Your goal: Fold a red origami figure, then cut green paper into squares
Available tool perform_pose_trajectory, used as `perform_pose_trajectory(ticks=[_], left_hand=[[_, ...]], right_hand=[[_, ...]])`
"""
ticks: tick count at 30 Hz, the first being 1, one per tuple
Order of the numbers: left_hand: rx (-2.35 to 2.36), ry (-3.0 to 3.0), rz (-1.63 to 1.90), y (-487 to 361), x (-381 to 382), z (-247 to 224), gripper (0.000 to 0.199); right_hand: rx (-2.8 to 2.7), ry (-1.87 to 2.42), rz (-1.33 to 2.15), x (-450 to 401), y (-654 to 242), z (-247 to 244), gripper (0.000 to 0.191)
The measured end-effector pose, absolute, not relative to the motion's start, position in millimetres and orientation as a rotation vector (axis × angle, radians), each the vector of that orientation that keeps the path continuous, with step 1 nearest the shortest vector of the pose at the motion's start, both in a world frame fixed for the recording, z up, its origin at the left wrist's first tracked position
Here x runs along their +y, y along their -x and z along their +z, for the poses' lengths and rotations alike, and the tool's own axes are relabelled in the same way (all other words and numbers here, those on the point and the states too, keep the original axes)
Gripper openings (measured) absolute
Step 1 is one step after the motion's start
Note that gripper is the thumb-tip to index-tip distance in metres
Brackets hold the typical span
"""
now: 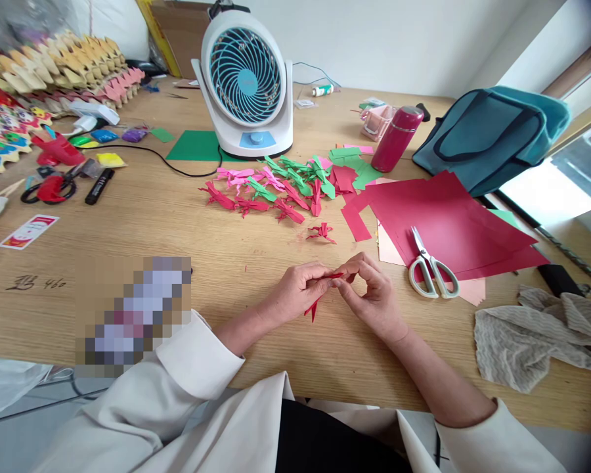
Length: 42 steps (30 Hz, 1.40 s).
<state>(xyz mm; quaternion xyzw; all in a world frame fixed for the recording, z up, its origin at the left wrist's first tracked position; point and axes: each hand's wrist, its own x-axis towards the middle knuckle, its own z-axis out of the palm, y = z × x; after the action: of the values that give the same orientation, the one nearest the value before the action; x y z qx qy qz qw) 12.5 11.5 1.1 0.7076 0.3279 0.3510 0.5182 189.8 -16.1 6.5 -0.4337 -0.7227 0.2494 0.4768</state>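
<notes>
Both hands meet above the front middle of the wooden table, pinching one small folded red paper piece (313, 311). My left hand (295, 292) is closed on its left part, and pointed red ends hang below the fingers. My right hand (372, 295) pinches the other end between thumb and forefinger. Just beyond the hands lies a single red folded paper figure (322, 232). Farther back is a cluster of green, pink and red folded figures (285, 187). White-handled scissors (429, 266) rest to the right on large red paper sheets (453, 223).
A white fan (249, 79) stands at the back, near a red bottle (396, 139) and a teal bag (492, 138). A patterned cloth (526, 335) lies at right. Black-handled scissors (52, 188), a black marker (99, 186) and folded paper chains (54, 62) are at left.
</notes>
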Motion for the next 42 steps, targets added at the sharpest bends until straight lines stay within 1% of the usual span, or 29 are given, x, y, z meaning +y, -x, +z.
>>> perform_pose_trajectory(ticks=[6,14,17,18,21,24,31,42], left_hand=[[0.799,-1.797,0.887,-12.7,12.3,0.3,0.022],[0.804,-1.830,0.904,-12.4,12.0,-0.7,0.025],[0.809,-1.828,0.946,-12.7,12.6,-0.6,0.017],[0.817,-1.831,0.970,-12.7,13.0,-0.3,0.017],[0.855,-1.838,1.025,-11.9,14.4,0.6,0.029],[0.838,-1.777,1.017,-11.0,14.9,0.2,0.031],[0.756,-1.680,0.977,-10.4,14.4,-3.5,0.028],[0.808,-1.872,1.057,-9.5,14.3,0.4,0.021]], right_hand=[[-1.753,1.063,0.599,-15.5,-188.6,4.8,0.001],[-1.766,1.038,0.589,-15.8,-188.8,4.6,0.005],[-1.753,1.015,0.566,-15.6,-189.4,5.3,0.006],[-1.742,1.016,0.554,-15.5,-189.8,5.5,0.006],[-1.706,1.031,0.508,-15.4,-191.4,5.8,0.005],[-1.687,1.038,0.479,-15.3,-192.8,5.7,0.005],[-1.673,1.016,0.449,-15.1,-193.9,6.9,0.007],[-1.699,0.953,0.463,-16.1,-193.8,7.5,0.014]])
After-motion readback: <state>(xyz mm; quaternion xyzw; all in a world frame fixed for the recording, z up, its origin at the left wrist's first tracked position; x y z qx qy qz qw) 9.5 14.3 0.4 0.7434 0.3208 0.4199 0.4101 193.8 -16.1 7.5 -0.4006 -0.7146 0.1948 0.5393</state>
